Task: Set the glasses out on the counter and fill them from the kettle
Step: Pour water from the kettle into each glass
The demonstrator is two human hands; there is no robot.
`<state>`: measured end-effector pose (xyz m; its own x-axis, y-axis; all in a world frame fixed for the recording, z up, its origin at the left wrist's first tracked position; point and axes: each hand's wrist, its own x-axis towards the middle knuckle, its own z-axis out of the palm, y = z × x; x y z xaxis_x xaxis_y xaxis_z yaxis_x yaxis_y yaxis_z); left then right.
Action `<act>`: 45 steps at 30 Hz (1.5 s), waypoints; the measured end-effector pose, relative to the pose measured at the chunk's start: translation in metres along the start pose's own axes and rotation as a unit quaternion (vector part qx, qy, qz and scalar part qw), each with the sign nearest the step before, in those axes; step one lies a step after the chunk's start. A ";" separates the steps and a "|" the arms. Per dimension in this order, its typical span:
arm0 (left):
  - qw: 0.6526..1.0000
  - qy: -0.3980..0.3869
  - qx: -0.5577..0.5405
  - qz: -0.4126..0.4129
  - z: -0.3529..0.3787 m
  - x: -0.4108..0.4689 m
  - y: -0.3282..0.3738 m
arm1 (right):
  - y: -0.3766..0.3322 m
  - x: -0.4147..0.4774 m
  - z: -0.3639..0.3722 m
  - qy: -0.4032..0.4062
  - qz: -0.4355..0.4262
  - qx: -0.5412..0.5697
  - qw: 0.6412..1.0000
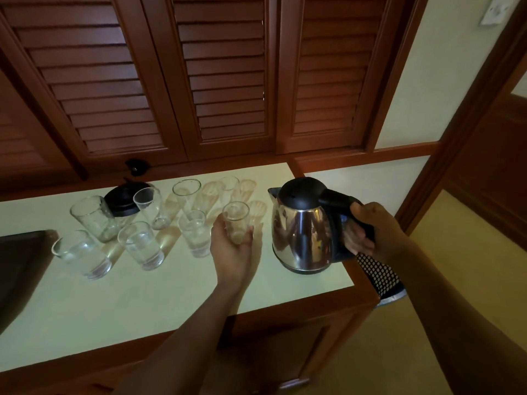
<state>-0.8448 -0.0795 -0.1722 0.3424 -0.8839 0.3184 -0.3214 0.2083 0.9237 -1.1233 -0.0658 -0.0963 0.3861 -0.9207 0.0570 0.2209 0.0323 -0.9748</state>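
Left hand (232, 246) wrapped round small clear tumbler (236, 222), upright, just left of spout of steel kettle with black lid (302, 229); right hand (368, 232) clenched on its handle

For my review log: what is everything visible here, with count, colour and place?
glasses: eight, clear, on the counter; one in the left hand
kettle: one, steel and black, counter's right end
kettle base: one, black, behind the glasses
tray: one, dark, left edge
counter: one, pale top, wood frame
shutters: brown wood, behind the counter
left hand: around a glass
right hand: on the kettle's handle
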 end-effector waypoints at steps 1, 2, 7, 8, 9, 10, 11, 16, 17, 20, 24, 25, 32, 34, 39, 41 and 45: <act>1.000 -0.003 0.000 -0.003 -0.001 0.001 -0.001 | -0.008 0.000 0.001 0.005 -0.003 -0.017 1.000; 1.000 -0.007 0.002 -0.012 -0.001 0.002 -0.003 | -0.018 -0.001 0.003 0.006 -0.001 -0.034 0.999; 0.999 -0.034 -0.011 -0.024 -0.003 0.000 -0.010 | -0.063 -0.001 0.020 0.013 0.040 -0.120 0.992; 0.999 -0.038 -0.016 -0.023 -0.003 -0.001 -0.010 | -0.071 -0.001 0.022 0.016 0.051 -0.130 0.990; 0.999 -0.040 -0.021 -0.023 -0.003 -0.001 -0.009 | -0.079 0.000 0.024 0.015 0.062 -0.140 0.988; 0.999 -0.042 -0.027 -0.022 -0.003 -0.002 -0.007 | -0.085 0.001 0.026 0.010 0.070 -0.149 0.986; 0.998 -0.045 -0.032 -0.018 -0.003 -0.003 -0.006 | -0.092 0.002 0.029 0.001 0.078 -0.157 0.984; 0.997 -0.059 -0.057 0.009 -0.007 -0.008 -0.002 | -0.126 0.015 0.050 -0.026 0.105 -0.223 0.969; 0.996 -0.060 -0.061 0.014 -0.007 -0.009 -0.001 | -0.131 0.019 0.053 -0.027 0.110 -0.236 0.965; 0.996 -0.062 -0.065 0.016 -0.009 -0.010 -0.001 | -0.140 0.028 0.064 -0.020 0.133 -0.279 0.951; 0.996 -0.059 -0.066 0.005 -0.010 -0.009 -0.001 | -0.147 0.037 0.076 -0.023 0.164 -0.309 0.936; 0.996 -0.058 -0.070 0.003 -0.011 -0.009 0.000 | -0.148 0.039 0.078 -0.026 0.167 -0.314 0.934; 0.995 -0.053 -0.082 0.002 -0.013 -0.009 0.000 | -0.150 0.043 0.085 -0.017 0.180 -0.324 0.929; 0.995 -0.049 -0.082 -0.003 -0.012 -0.009 0.001 | -0.150 0.044 0.085 -0.014 0.180 -0.329 0.927; 0.994 -0.050 -0.093 -0.002 -0.012 -0.009 0.004 | -0.151 0.044 0.085 -0.007 0.184 -0.338 0.923; 0.994 -0.049 -0.097 -0.001 -0.012 -0.009 0.005 | -0.151 0.044 0.084 -0.009 0.183 -0.340 0.922; 0.994 -0.050 -0.099 -0.005 -0.011 -0.008 0.006 | -0.152 0.043 0.085 -0.006 0.184 -0.352 0.918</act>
<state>-0.8397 -0.0663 -0.1670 0.2510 -0.9216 0.2961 -0.1356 0.2694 0.9534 -1.0634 -0.0775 0.0724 0.3291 -0.8935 -0.3054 -0.5585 0.0765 -0.8259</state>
